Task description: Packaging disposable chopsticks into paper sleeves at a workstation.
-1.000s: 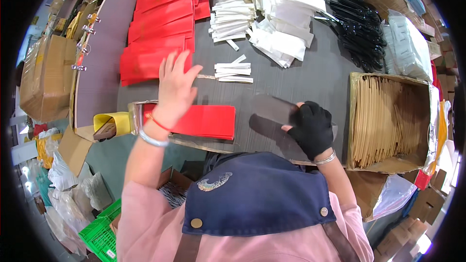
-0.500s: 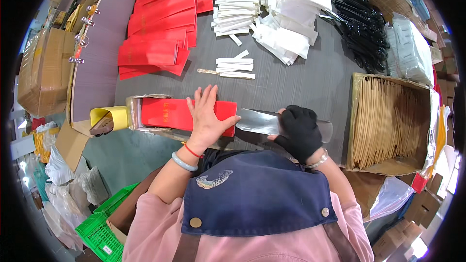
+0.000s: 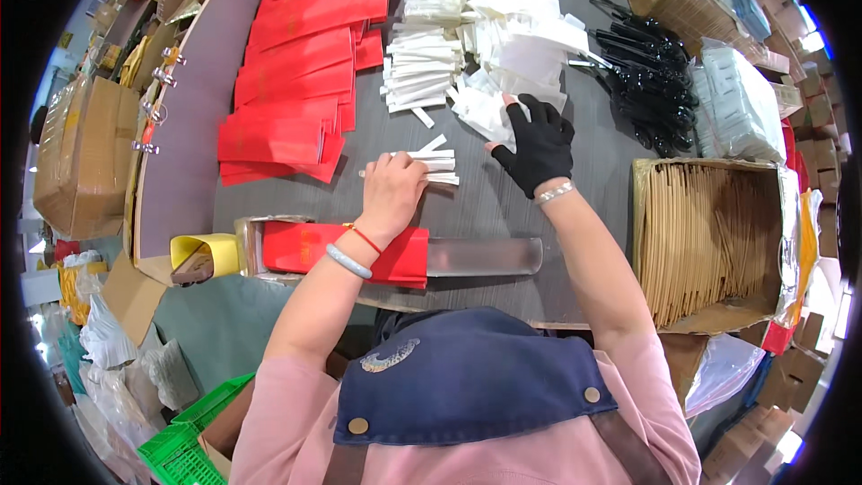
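Observation:
My left hand [image 3: 395,190] lies over a small group of white paper strips [image 3: 440,163], its fingers curled and closed on them; the fingertips are partly hidden. My right hand [image 3: 539,144], in a black fingerless glove, reaches to the near edge of a heap of white paper packets [image 3: 530,40]. Its thumb and fingers are spread apart there. Below the hands, a red paper sleeve [image 3: 401,260] lies with its left end in an open cardboard holder [image 3: 250,247]. A clear plastic piece [image 3: 485,257], long with a rounded end, sticks out of the sleeve's right end.
Red sleeves [image 3: 301,76] lie fanned at the far left, beside bundled white strips [image 3: 422,67]. Black-handled utensils [image 3: 651,81] and a plastic-wrapped white stack [image 3: 738,103] lie at right. A carton of wooden sticks [image 3: 705,242] stands nearer. A yellow holder [image 3: 215,247] is at left.
My left hand has left the red sleeve and moved to the paper strips. My right hand has released the clear plastic piece, now further left, and reached to the white packets.

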A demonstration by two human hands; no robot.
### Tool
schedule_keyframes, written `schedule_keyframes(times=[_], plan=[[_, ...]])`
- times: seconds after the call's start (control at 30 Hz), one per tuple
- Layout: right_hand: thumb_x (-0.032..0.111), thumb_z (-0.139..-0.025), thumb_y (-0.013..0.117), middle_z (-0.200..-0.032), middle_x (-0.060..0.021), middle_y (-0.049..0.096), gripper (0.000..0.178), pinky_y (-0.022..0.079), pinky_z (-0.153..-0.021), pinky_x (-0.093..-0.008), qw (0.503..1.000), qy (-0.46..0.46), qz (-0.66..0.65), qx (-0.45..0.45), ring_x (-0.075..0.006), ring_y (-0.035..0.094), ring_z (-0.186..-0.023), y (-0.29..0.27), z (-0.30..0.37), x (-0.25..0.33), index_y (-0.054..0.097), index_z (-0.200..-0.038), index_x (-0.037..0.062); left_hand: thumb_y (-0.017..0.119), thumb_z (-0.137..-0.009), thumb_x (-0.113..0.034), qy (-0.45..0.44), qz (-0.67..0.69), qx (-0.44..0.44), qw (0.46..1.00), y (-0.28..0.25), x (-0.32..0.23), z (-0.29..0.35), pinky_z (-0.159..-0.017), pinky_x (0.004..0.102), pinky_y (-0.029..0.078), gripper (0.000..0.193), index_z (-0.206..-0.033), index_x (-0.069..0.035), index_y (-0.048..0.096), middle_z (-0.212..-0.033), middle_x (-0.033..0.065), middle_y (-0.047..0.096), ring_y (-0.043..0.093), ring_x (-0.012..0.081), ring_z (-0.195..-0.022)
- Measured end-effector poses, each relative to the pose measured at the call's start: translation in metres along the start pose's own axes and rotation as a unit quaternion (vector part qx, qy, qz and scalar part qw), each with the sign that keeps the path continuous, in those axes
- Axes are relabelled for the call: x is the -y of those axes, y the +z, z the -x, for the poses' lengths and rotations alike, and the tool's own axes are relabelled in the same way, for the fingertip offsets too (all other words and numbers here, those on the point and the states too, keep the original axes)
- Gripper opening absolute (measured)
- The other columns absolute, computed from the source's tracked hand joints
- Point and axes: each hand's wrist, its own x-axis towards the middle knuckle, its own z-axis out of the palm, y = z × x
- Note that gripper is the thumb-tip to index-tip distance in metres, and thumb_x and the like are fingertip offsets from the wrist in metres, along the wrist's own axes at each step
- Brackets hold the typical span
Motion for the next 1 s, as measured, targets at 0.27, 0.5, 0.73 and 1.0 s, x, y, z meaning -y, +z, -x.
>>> schedule_keyframes(times=[0.27, 0.5, 0.73, 1.0], plan=[[0.044, -0.08, 0.07, -0.13, -0.0065, 0.053, 0.065, 0.029, -0.1, -0.0521, 0.996, -0.04, 0.02, 0.082, -0.028, 0.048, -0.12, 0.009, 0.051, -0.004, 0.05, -0.136, 0.0179, 0.075, -0.076, -0.016, 0.024, 0.041, 0.022, 0.999, -0.015, 0.019, 0.004, -0.074, 0.039, 0.043, 0.008, -0.082, -0.013, 0.071, -0.081, 0.0016, 0.064, 0.062, 0.0226, -0.083], [0.04, -0.077, 0.075, -0.131, -0.0124, 0.052, 0.071, 0.032, -0.104, -0.0464, 0.996, -0.013, -0.077, 0.036, -0.0316, 0.048, -0.121, -0.056, 0.09, -0.013, 0.05, -0.138, 0.0132, 0.077, -0.074, -0.012, -0.015, 0.092, 0.017, 0.995, -0.035, 0.009, -0.007, -0.063, 0.037, 0.05, 0.013, -0.085, -0.008, 0.073, -0.077, 0.0072, 0.066, 0.064, 0.0273, -0.073], [0.019, -0.086, 0.071, -0.113, -0.0164, 0.064, 0.038, 0.046, -0.095, -0.0409, 0.938, 0.298, -0.07, -0.162, -0.0319, 0.06, -0.108, -0.101, 0.205, -0.139, 0.062, -0.119, 0.0025, 0.077, -0.072, -0.012, 0.016, 0.108, 0.012, 0.994, -0.039, -0.026, -0.024, -0.07, 0.0375, 0.049, 0.01, -0.078, -0.01, 0.069, -0.078, 0.0067, 0.063, 0.062, 0.0268, -0.077], [0.022, -0.089, 0.062, -0.112, -0.0195, 0.064, 0.034, 0.049, -0.092, -0.0406, 0.904, 0.415, 0.1, 0.011, -0.0338, 0.062, -0.105, -0.115, 0.274, -0.221, 0.063, -0.114, -0.0015, 0.08, -0.069, -0.009, 0.121, 0.17, -0.012, 0.978, 0.014, -0.083, -0.062, -0.077, 0.0386, 0.049, 0.021, -0.086, -0.008, 0.068, -0.093, 0.0074, 0.063, 0.057, 0.0304, -0.091]])
